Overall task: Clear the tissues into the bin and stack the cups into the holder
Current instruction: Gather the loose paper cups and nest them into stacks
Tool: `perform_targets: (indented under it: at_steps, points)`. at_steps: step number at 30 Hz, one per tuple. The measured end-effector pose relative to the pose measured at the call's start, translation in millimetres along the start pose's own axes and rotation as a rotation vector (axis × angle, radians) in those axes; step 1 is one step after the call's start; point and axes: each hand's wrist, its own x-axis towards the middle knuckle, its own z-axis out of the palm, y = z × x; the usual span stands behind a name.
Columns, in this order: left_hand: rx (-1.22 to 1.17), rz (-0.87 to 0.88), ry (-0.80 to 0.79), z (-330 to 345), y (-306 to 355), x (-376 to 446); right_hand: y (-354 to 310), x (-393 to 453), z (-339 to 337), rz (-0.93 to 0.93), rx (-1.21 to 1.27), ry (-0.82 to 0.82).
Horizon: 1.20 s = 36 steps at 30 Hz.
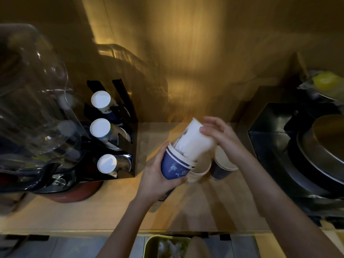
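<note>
Spanning the view from side to side, the wooden table (78,213) carries everything at working height. At its left stands a clear glass dispenser (33,101), and just beside it the black cup holder (128,127) — three slanted slots, each showing a white cup bottom, angled so cups slide out toward the user. Below the table's front edge sits a yellow-green bin (149,244) with crumpled tissues (169,246) already inside, so that half of the task looks done.

Held above the table centre is a nested stack of blue paper cups (175,166), tilted toward the holder. The left hand (156,181) wraps closed around its base to steady it, while the right hand (219,135), fingers loosely curled, presses the white-looking top cup (193,140) down into the stack — probably seating it. Two loose cups (221,166) wait on the table just behind.
</note>
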Motion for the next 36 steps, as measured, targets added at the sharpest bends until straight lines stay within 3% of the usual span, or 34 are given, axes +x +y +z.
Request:
perform_targets:
  at_steps: [4, 8, 11, 15, 18, 25, 32, 36]
  points:
    - [-0.101, -0.087, 0.053, -4, -13, -6, -1, 6, -21, 0.062, 0.298, 0.174]
    - [-0.163, -0.121, 0.111, -4, -19, -10, 9, 3, -30, 0.189, 0.625, 0.229]
    - [-0.176, -0.138, 0.109, -1, -19, -13, 18, -3, -30, 0.190, 0.661, 0.302]
    - [-0.138, -0.151, 0.133, 3, -24, -17, 35, -10, -25, 0.041, 0.184, 0.489]
    - [-0.093, -0.166, 0.148, 5, -30, -21, 46, -14, -13, -0.089, -0.111, 0.407]
    - [-0.090, -0.202, 0.131, 11, -34, -26, 66, -12, 18, -0.199, -0.658, 0.202]
    - [-0.056, -0.197, 0.087, 19, -32, -30, 92, -9, 26, -0.265, -1.018, 0.077]
    - [0.005, -0.208, 0.048, 23, -33, -33, 92, -9, 23, -0.217, -1.072, 0.081]
